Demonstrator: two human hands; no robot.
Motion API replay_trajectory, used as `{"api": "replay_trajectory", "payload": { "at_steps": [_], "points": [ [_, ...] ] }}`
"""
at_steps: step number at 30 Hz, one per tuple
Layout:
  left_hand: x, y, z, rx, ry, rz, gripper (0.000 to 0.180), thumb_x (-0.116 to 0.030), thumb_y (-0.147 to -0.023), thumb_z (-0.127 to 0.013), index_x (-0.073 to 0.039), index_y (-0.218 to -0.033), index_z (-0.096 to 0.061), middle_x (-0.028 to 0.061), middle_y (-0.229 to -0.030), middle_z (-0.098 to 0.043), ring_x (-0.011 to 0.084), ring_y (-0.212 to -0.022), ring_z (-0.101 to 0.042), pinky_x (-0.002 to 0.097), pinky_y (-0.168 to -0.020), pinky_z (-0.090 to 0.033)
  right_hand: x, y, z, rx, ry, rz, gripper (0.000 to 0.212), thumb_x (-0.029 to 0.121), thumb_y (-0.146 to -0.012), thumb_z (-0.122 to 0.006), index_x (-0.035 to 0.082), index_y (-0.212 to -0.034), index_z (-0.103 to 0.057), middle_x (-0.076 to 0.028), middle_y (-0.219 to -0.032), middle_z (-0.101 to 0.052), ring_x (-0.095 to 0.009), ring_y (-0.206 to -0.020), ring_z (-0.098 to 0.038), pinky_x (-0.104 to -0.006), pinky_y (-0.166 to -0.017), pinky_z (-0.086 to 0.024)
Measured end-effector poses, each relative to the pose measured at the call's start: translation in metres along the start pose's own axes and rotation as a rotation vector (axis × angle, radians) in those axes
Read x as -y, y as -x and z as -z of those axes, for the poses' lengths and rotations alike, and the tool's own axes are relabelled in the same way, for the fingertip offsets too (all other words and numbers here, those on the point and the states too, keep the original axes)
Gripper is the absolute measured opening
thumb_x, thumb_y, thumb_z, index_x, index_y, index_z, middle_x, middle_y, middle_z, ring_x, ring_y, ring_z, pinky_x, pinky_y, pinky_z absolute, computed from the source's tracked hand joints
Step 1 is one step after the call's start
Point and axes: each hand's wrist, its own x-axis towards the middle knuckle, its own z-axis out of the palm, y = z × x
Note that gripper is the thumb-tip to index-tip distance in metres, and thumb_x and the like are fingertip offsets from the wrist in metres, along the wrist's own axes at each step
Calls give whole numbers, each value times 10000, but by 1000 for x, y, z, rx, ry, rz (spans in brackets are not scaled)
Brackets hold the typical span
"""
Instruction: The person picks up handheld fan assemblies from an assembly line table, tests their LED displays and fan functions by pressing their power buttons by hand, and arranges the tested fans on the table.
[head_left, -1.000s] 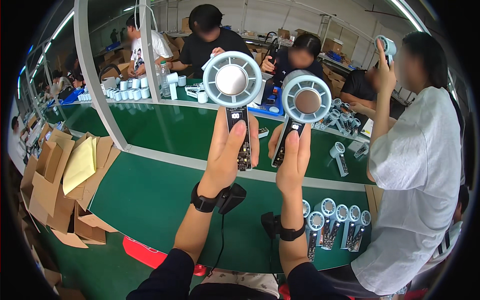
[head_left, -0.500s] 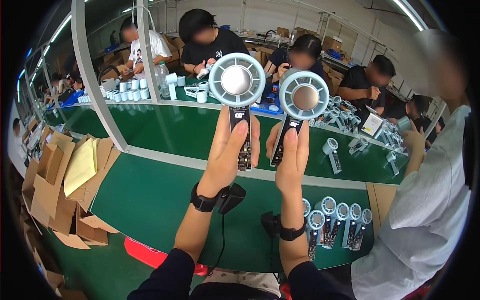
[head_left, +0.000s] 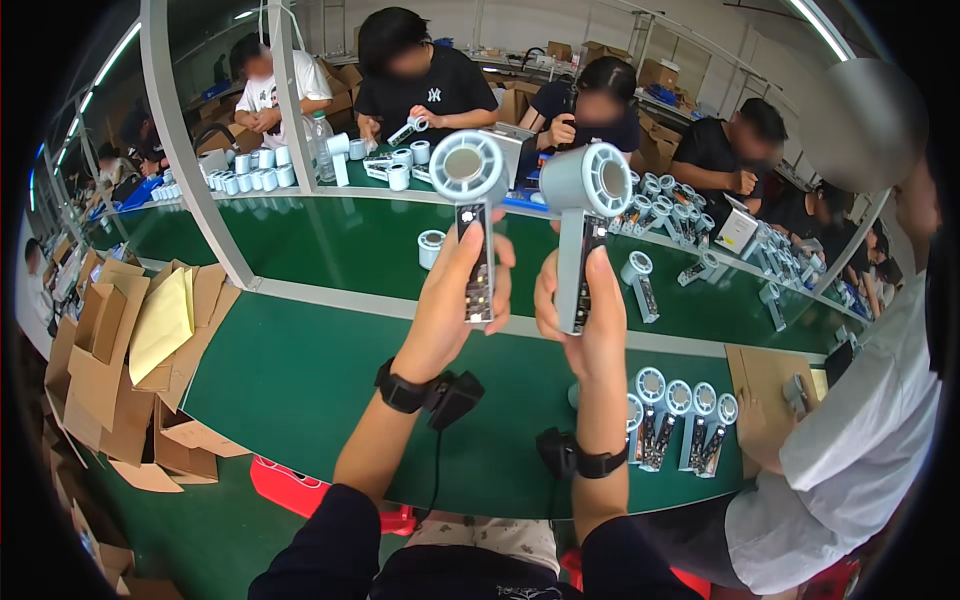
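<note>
Right fan is now turned, baring its pale handle side; left fan is tilted too. Fingers of my left hand and right hand wrap one handle each, head above grip, long axes near upright, fans apart over the counter.

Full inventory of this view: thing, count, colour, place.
Held fans: two, pale blue, centre
Table fans: at least five, pale blue, right
Far fans: many, pale blue, upper right
Cylinders: several, pale blue, upper left
Bottle: at least one, clear, upper left
Posts: several, grey, left and right
Cartons: several, brown, left
Sheet: one, yellow, left
Tabletop: one, green, centre
People: several, mixed clothing, top, right
Wrist straps: two, black, wrists
Left hand: one, bare, gripping fan
Right hand: one, bare, likewise
</note>
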Motion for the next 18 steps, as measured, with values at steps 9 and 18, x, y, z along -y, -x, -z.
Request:
{"api": "replay_trajectory", "payload": {
  "at_steps": [9, 18],
  "points": [
    [63, 107, 69, -59, -190, 804, 299, -351, -931, -497, -54, -970, -478, 19, -728, -541, 109, -568, -539, 264, -513, -434, 64, 126, 123, -258, 234, -381, 377, 243, -909, -474, -32, -1167, -469, -57, -640, -511, -119, -495, -477, -240, -412, -356],
    [112, 112, 39, 249, -732, 838, 443, -428, -929, -472, 8, -1009, -475, 54, -681, -597, 128, -577, -602, 262, -518, -476, 126, 253, 213, -704, 945, -441, 290, 181, -880, -506, 2, -1104, -552, -26, -723, -556, -101, -595, -507, -231, -552, -390]
  ]
}}
